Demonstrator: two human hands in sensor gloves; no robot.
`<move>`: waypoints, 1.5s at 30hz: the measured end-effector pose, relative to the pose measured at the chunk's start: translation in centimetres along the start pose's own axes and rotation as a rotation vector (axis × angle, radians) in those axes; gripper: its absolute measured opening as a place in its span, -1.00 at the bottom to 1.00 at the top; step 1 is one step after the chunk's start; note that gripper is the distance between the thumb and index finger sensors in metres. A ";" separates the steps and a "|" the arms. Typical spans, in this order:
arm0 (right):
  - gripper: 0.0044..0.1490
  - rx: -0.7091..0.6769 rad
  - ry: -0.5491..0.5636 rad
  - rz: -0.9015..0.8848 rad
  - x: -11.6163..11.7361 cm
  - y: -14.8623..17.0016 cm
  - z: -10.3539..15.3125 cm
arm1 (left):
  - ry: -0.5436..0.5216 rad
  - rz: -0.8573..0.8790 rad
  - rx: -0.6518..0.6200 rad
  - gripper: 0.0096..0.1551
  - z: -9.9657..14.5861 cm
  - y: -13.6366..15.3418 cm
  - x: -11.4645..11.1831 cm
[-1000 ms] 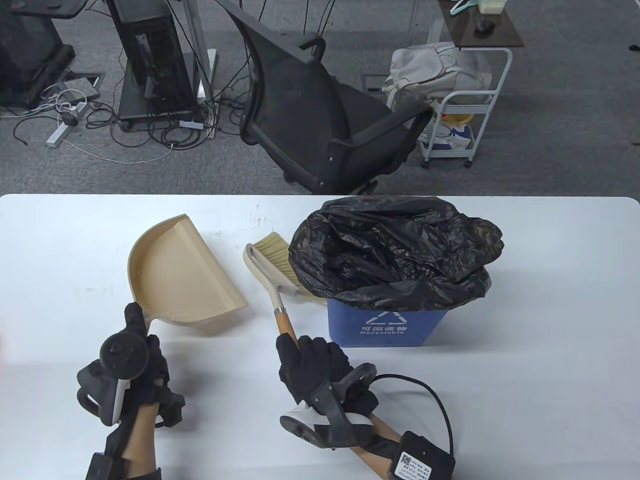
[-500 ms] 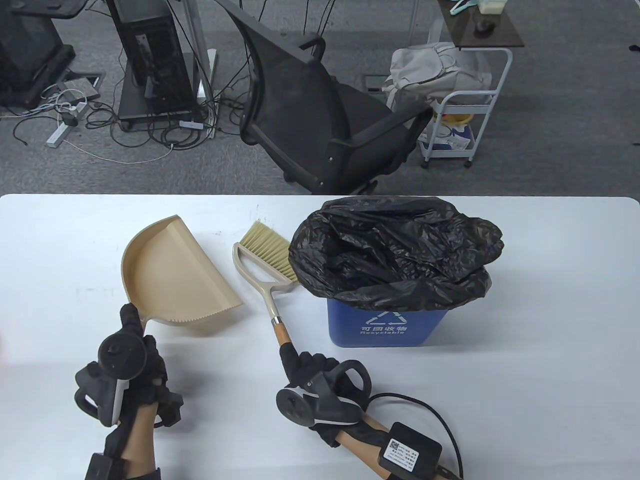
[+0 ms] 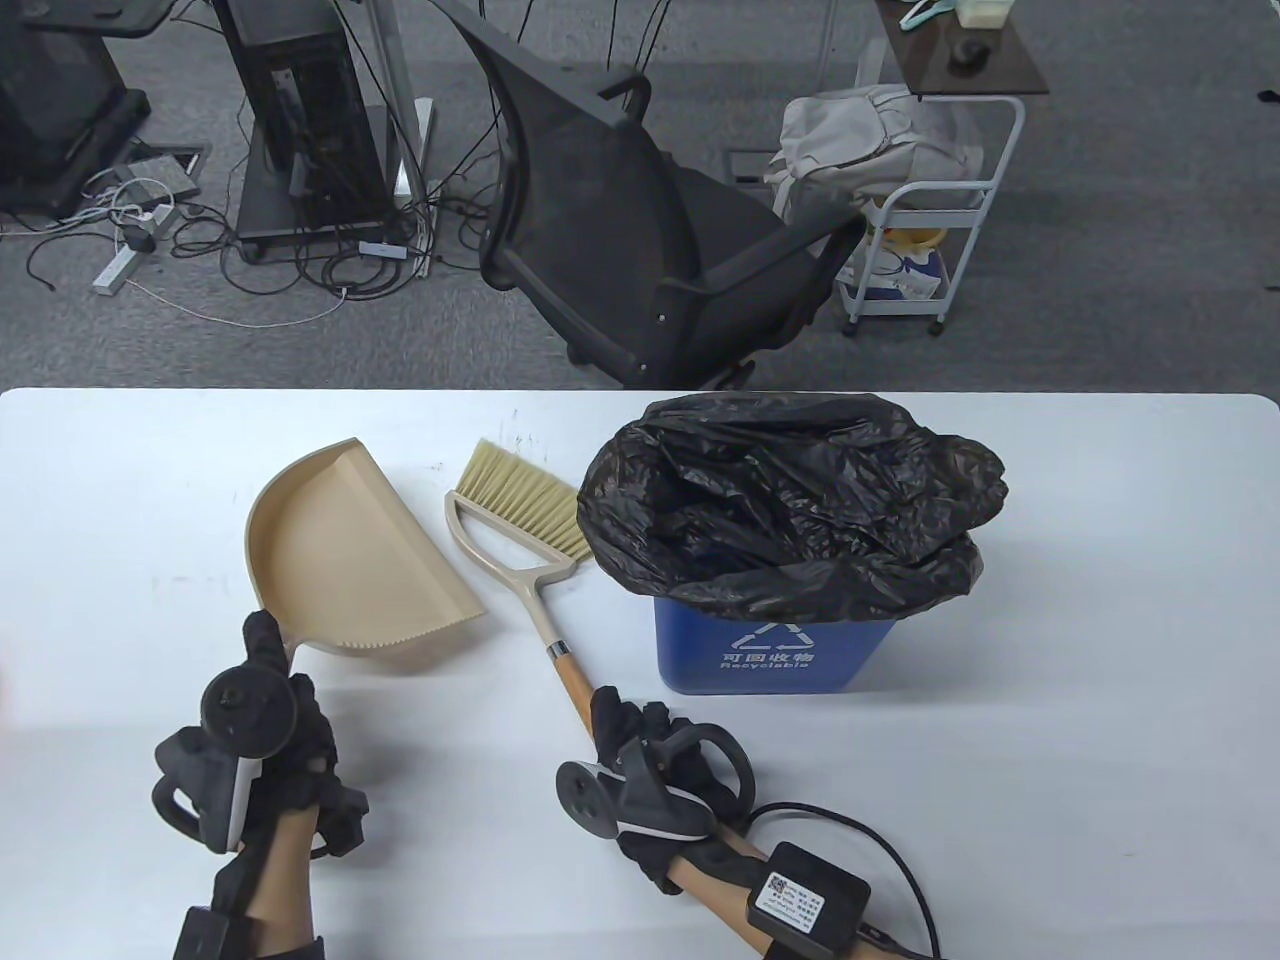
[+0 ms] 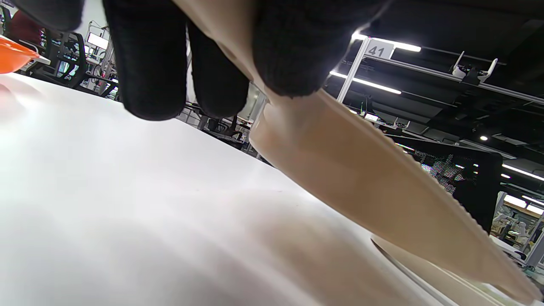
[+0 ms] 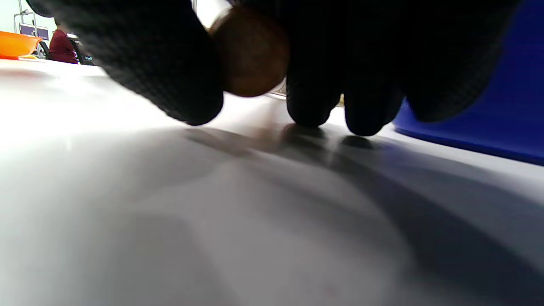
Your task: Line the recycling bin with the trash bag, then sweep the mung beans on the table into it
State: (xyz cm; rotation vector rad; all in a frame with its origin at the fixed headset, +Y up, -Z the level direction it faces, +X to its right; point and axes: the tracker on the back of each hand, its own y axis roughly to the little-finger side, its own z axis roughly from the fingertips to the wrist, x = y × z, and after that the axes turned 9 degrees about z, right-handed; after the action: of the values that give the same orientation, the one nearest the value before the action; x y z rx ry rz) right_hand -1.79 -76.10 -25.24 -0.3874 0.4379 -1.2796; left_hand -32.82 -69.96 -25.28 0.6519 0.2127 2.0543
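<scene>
Now brush (image 3: 520, 505) seemingly nearer dustpan (image 3: 345, 550).

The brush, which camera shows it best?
The table view: the whole brush shows, bristles beside the bagged bin, handle gripped by the right hand. The right wrist view shows only the handle's brown end between fingers; in the left wrist view I cannot make it out.

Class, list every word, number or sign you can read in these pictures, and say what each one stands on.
"可回收物" over "Recyclable", under a triangular recycling arrows sign: front of the blue recycling bin.
"41": white sign plate on a post, left wrist view.
White label on the black box on the right forearm: print and code too small to read.
Dustpan, brush, trash bag: no text visible.
</scene>
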 end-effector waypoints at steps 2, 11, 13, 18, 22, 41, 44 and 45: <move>0.05 -0.012 -0.012 -0.002 0.1 -0.2 0.0 | 0.000 0.001 0.001 -0.20 0.0 0.0 0.0; 0.06 -0.048 -0.072 0.037 0.3 -0.9 -0.2 | 0.003 0.000 0.010 -0.20 0.0 0.0 0.0; 0.06 -0.052 -0.080 0.039 0.3 -0.9 -0.2 | 0.002 -0.002 0.011 -0.20 0.0 0.0 0.0; 0.06 -0.061 -0.085 0.026 0.5 -0.9 0.0 | 0.003 -0.004 0.013 -0.20 0.0 0.0 0.0; 0.10 -0.070 -0.093 -0.018 0.3 -0.6 -0.1 | 0.001 -0.004 0.015 -0.20 0.1 0.1 0.1; 0.11 -0.056 0.143 -0.146 -5.2 4.1 4.6 | -0.078 -0.012 0.039 -0.20 0.6 -0.3 0.4; 0.11 -0.059 0.148 -0.145 -5.1 5.0 5.8 | -0.107 -0.016 0.054 -0.21 0.5 -0.6 0.7; 0.10 -0.059 0.150 -0.142 -5.0 5.2 6.1 | -0.107 -0.017 0.059 -0.21 0.4 -0.8 0.7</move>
State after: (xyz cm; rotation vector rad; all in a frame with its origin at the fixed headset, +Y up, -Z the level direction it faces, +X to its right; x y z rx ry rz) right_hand 4.51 -69.81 -22.19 -0.3789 0.5844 -1.4423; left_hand -32.31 -69.01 -24.96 0.7917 0.2170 1.9974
